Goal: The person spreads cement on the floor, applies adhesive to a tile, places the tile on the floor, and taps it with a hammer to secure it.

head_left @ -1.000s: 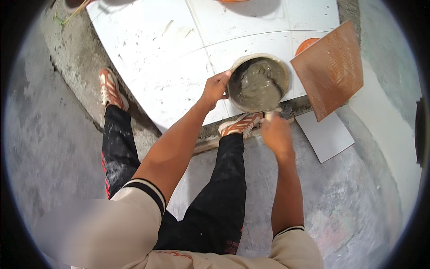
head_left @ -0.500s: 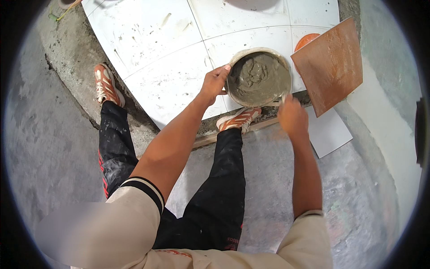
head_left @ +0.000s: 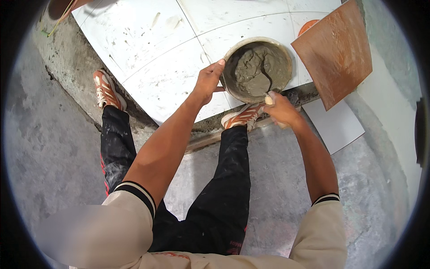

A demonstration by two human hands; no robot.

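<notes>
A round bucket [head_left: 230,71] of wet grey mortar [head_left: 254,74] stands tilted toward me on the edge of the white tiled surface. My left hand [head_left: 208,82] grips its left rim, thumb on top and fingers underneath. In my right hand [head_left: 285,111], at the near right rim, is a trowel [head_left: 268,99] held by its pale handle. Its dark curved shank reaches over the rim into the mortar, and the blade is sunk there, mostly out of sight.
A brown tile [head_left: 333,56] leans at the right, partly covering an orange round thing [head_left: 307,27]. Below it lies a white tile piece [head_left: 333,125]. White tiles [head_left: 156,80] spread beyond a rough concrete edge. My shoe [head_left: 242,115] is just below the bucket.
My right hand has turned inward and brought the trowel over the rim into the mortar. The bucket is tipped more toward me, with my left hand still gripping it.
</notes>
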